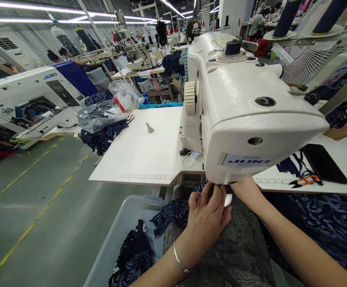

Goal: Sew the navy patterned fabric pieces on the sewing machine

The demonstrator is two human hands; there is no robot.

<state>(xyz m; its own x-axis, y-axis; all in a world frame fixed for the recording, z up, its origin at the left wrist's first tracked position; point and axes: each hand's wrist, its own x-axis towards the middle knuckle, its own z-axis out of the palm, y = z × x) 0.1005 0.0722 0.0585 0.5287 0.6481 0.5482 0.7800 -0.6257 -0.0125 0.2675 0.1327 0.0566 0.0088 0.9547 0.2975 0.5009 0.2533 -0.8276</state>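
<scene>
My left hand [206,213], with a bracelet at the wrist, is under the front end of a white sewing machine [260,119]. Its bent fingers close on navy patterned fabric [176,213], which trails off to the left. My right hand [245,191] reaches in beneath the machine head from the other side. The machine hides its fingers, so their grip does not show. Between the two hands a rounded white machine part [227,200] is partly visible. The needle area is hidden.
A clear plastic bin [113,239] holding navy pieces stands at lower left. On the white table [158,151] lies a small metal piece [149,127]. Orange-handled snips [306,180] and a black phone [326,163] lie at right. A navy fabric pile [335,231] is below them.
</scene>
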